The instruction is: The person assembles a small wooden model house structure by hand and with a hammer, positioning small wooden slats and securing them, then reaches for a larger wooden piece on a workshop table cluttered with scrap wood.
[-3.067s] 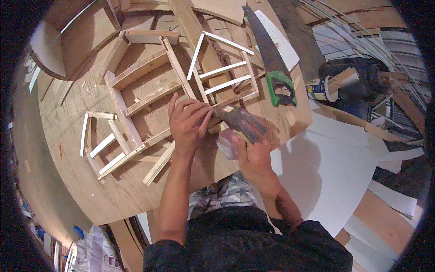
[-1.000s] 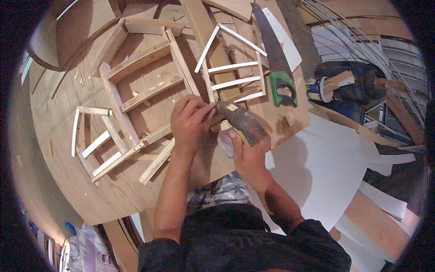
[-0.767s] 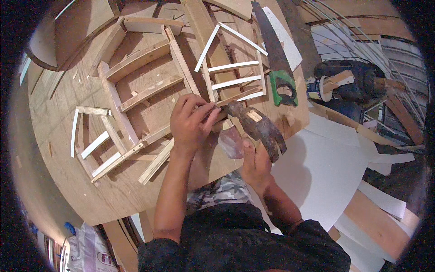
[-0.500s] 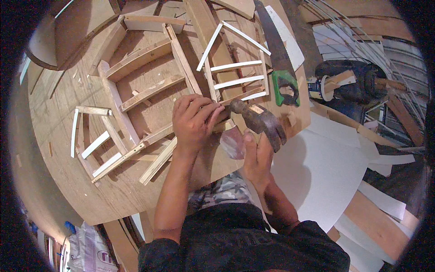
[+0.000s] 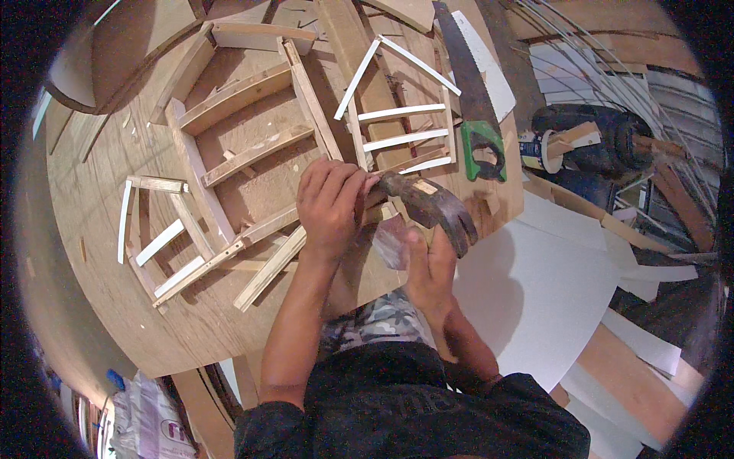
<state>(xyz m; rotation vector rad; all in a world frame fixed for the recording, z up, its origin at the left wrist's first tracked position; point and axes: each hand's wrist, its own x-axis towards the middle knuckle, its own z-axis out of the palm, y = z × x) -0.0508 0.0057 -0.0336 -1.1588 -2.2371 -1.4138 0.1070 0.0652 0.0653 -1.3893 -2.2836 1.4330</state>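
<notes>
A: From the head view, the left hand [image 5: 330, 205] pinches something small against the wooden frame [image 5: 252, 157] on the round plywood table [image 5: 99, 252] — likely a nail, too small to tell

B: And the right hand [image 5: 430, 264]?

A: Clenched on a hammer [image 5: 428, 206], its head just right of the left fingertips — the nailing step, I'd judge

B: Next move?

A: A short, square tap clear of the fingers; the green-handled saw [image 5: 478, 115] lies farther right
</notes>
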